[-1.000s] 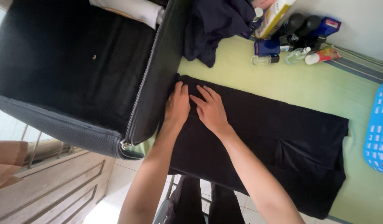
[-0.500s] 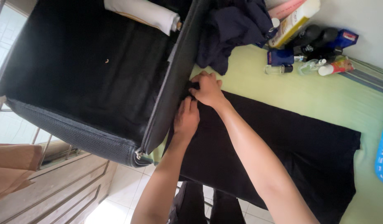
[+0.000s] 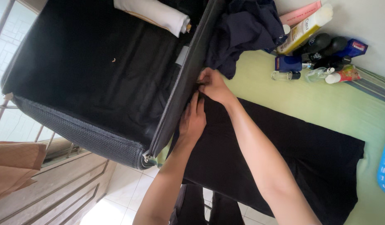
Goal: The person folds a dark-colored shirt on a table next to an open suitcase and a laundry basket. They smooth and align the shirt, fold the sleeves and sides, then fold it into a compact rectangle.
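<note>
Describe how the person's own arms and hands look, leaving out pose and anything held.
Both arms are bare, with no sleeve in view. The left hand and the right hand wear no gloves, and no rings, watch or bracelet are visible. Nails look short.

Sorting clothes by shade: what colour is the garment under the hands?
Black, plain; the garment lies flat on the light green surface, clearest in the head view.

left hand (image 3: 193, 118) flat, palm down, right hand (image 3: 213, 86) fingers pinched
</note>
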